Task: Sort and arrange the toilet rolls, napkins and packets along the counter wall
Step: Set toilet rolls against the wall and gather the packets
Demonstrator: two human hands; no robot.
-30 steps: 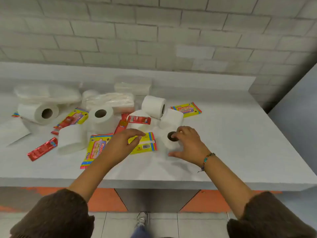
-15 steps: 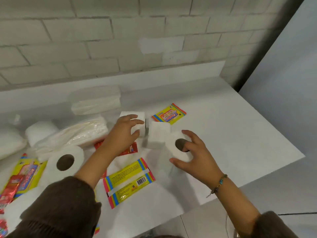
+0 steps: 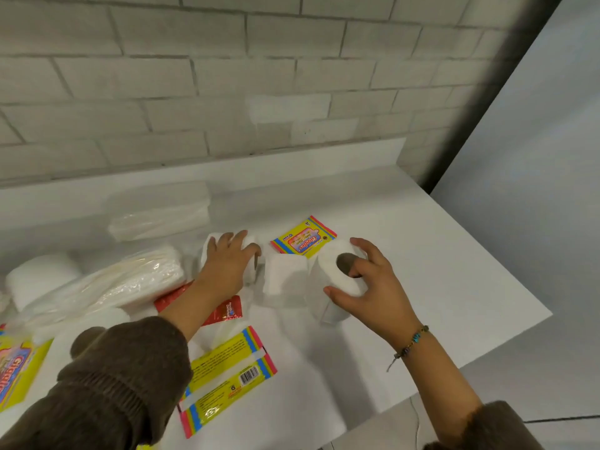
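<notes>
**A:** What has changed in the last second?

**B:** The left hand has left the front yellow packet and reached further back. Its fingers now curl over the far toilet roll, with the thumb on the side facing the other hand. That packet lies untouched, back by the left forearm.

**A:** And the right hand?

**B:** It's on the same roll as before. It grips the tilted toilet roll with the fingers spread round the rim, the thumb on the near side and one fingertip dipped into the core. The roll leans toward the camera. I can't tell whether it is off the surface.

**A:** Is anything between the hands?

**B:** A middle roll stands between the two sets of fingers, close against the tilted one. A Giggles packet lies just beyond the right fingers.

**A:** What does that mean for the sorting?

**B:** I'd say the rolls are being gathered first, with three now clustered at this end. The brick wall is still well beyond both sets of fingers, so lining them up against it remains to do. The wrapped napkins lie to the left of the left fingers. The red sachet lies under that forearm. Both look unsorted.
</notes>
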